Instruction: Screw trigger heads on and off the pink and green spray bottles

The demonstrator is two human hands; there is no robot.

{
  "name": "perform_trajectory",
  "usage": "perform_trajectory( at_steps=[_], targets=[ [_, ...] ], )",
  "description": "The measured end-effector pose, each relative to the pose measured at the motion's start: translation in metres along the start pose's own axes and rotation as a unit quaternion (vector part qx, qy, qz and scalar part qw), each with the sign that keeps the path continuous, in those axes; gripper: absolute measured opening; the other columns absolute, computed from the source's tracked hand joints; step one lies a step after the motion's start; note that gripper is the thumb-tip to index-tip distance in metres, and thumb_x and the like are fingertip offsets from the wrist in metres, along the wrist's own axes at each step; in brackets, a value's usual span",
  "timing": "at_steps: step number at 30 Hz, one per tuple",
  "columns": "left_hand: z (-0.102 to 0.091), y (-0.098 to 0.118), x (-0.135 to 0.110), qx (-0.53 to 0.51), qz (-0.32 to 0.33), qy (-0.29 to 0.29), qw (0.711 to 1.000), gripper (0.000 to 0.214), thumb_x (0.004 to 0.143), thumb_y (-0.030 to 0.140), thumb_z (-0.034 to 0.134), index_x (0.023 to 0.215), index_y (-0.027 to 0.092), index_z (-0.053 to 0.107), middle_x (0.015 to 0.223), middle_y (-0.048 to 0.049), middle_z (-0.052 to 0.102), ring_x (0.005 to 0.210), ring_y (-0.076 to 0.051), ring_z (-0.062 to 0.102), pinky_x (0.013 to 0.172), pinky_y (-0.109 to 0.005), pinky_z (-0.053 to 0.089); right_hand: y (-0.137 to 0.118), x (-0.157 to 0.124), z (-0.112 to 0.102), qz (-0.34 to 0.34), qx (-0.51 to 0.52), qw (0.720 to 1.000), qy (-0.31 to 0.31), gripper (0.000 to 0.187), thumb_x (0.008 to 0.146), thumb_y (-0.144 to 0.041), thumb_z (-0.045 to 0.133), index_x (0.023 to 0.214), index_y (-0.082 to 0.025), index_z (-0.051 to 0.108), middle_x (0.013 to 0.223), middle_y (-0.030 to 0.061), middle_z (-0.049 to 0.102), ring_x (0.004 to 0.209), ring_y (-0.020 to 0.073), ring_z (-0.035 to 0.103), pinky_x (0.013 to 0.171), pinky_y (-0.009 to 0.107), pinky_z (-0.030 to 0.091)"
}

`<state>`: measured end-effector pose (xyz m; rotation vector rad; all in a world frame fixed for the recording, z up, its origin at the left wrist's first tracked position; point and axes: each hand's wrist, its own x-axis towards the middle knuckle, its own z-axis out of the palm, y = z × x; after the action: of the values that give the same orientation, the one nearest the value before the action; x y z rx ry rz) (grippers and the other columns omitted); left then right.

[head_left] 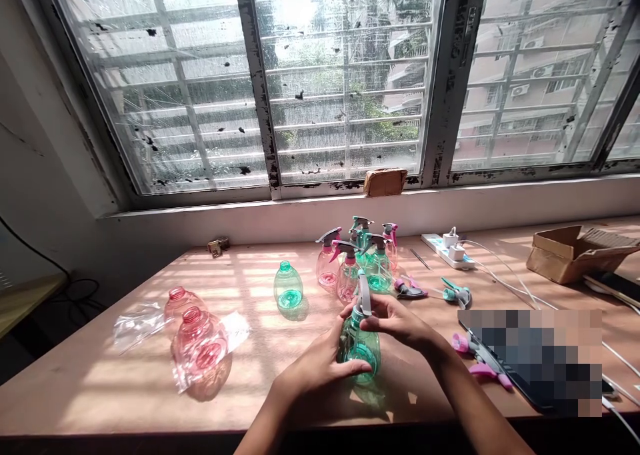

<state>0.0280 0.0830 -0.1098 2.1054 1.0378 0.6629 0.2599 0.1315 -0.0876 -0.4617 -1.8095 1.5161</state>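
On a pinkish-brown table (pixel 110 395), a translucent green, round plastic bottle (pixel 371 344) is being held upright by the left hand (pixel 325 356); its grey trigger sprayer (pixel 365 295), being pinched by the right hand (pixel 397 319), could be seated crookedly by uneven pressure.

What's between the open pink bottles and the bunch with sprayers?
Some clear plastic and an open green bottle, as the head view shows.

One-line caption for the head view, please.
Left hand holding a green spray bottle, right hand on its trigger sprayer; an open green bottle stands to the left.
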Motion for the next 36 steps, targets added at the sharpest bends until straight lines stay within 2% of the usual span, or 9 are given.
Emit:
perform_trajectory(
  at_steps=[6, 12, 18, 23, 26, 28, 31, 33, 36],
  targets=[
    [-0.001, 0.001, 0.0, -0.002, -0.008, -0.001, 1.0, 0.101, 0.091, 0.053, 0.08, 0.171, 0.03, 0.022, 0.162, -0.0133, 0.054, 0.149, -0.039, 0.051, 0.125, -0.051, 0.039, 0.006, 0.0, 0.004, 0.015, -0.01, 1.0, -0.001, 0.063, 0.09, -0.062, 0.079, 0.137, -0.021, 0.071, 0.125, 0.0126, 0.078, 0.123, 0.031, 0.07, 0.114, 0.05, 0.05],
    [-0.001, 0.001, 0.001, -0.003, -0.001, -0.002, 1.0, 0.103, 0.089, 0.052, 0.082, 0.17, 0.029, 0.024, 0.173, -0.0121, 0.038, 0.156, -0.04, 0.039, 0.127, -0.05, 0.035, 0.002, -0.004, 0.003, -0.024, -0.036, 0.997, -0.06, 0.063, 0.101, -0.064, 0.062, 0.149, -0.023, 0.061, 0.14, 0.0131, 0.071, 0.135, 0.0284, 0.063, 0.121, 0.049, 0.043],
    [-0.001, -0.002, 0.001, -0.008, -0.003, -0.003, 1.0, 0.099, 0.09, 0.054, 0.08, 0.17, 0.028, 0.027, 0.165, -0.0127, 0.05, 0.151, -0.041, 0.046, 0.125, -0.052, 0.038, -0.008, 0.001, 0.011, -0.009, -0.057, 0.998, -0.001, 0.054, 0.092, -0.058, 0.078, 0.129, -0.019, 0.073, 0.131, 0.0128, 0.075, 0.124, 0.0306, 0.069, 0.114, 0.05, 0.051],
    [0.0, -0.002, 0.001, -0.01, -0.002, -0.006, 1.0, 0.094, 0.091, 0.054, 0.08, 0.168, 0.027, 0.032, 0.164, -0.0137, 0.05, 0.151, -0.041, 0.045, 0.126, -0.053, 0.037, -0.011, -0.001, 0.014, 0.0, -0.054, 0.998, -0.009, 0.054, 0.095, -0.057, 0.076, 0.133, -0.019, 0.071, 0.128, 0.0132, 0.077, 0.122, 0.0302, 0.071, 0.111, 0.049, 0.054],
    [-0.001, 0.001, 0.002, -0.013, 0.005, -0.009, 1.0, 0.092, 0.091, 0.053, 0.08, 0.167, 0.027, 0.035, 0.163, -0.0132, 0.052, 0.15, -0.04, 0.048, 0.125, -0.051, 0.038, -0.012, -0.006, 0.007, -0.005, -0.055, 0.997, -0.053, 0.06, 0.101, -0.061, 0.063, 0.147, -0.023, 0.063, 0.145, 0.0138, 0.069, 0.137, 0.0293, 0.063, 0.12, 0.049, 0.045],
    [-0.001, 0.003, 0.002, -0.016, 0.013, -0.009, 1.0, 0.094, 0.091, 0.052, 0.08, 0.168, 0.028, 0.032, 0.167, -0.0122, 0.048, 0.15, -0.039, 0.047, 0.125, -0.05, 0.038, -0.016, -0.011, 0.0, 0.004, -0.088, 0.993, -0.074, 0.059, 0.106, -0.061, 0.053, 0.154, -0.025, 0.058, 0.158, 0.0116, 0.059, 0.15, 0.0275, 0.05, 0.128, 0.048, 0.034],
    [-0.002, 0.005, 0.002, -0.02, 0.022, -0.013, 0.999, 0.097, 0.088, 0.05, 0.083, 0.168, 0.03, 0.031, 0.168, -0.0106, 0.046, 0.15, -0.039, 0.048, 0.125, -0.049, 0.038, -0.025, -0.023, -0.007, 0.026, -0.162, 0.981, -0.102, 0.068, 0.104, -0.057, 0.06, 0.163, -0.027, 0.046, 0.166, 0.0086, 0.051, 0.16, 0.0279, 0.033, 0.134, 0.048, 0.019],
    [-0.002, 0.005, 0.002, -0.02, 0.025, -0.019, 0.999, 0.096, 0.087, 0.049, 0.085, 0.166, 0.03, 0.035, 0.163, -0.0107, 0.052, 0.146, -0.039, 0.052, 0.124, -0.049, 0.04, -0.03, -0.03, -0.008, 0.046, -0.213, 0.969, -0.12, 0.076, 0.098, -0.056, 0.071, 0.164, -0.028, 0.045, 0.164, 0.0073, 0.054, 0.158, 0.0311, 0.039, 0.132, 0.048, 0.024],
    [-0.001, 0.003, 0.003, -0.018, 0.025, -0.02, 0.999, 0.083, 0.092, 0.045, 0.079, 0.164, 0.027, 0.041, 0.161, -0.0114, 0.054, 0.143, -0.038, 0.053, 0.123, -0.047, 0.04, -0.037, -0.038, -0.001, 0.086, -0.282, 0.949, -0.114, 0.055, 0.097, -0.057, 0.071, 0.145, -0.03, 0.068, 0.163, 0.0025, 0.056, 0.143, 0.0322, 0.058, 0.123, 0.037, 0.041]
  ],
)
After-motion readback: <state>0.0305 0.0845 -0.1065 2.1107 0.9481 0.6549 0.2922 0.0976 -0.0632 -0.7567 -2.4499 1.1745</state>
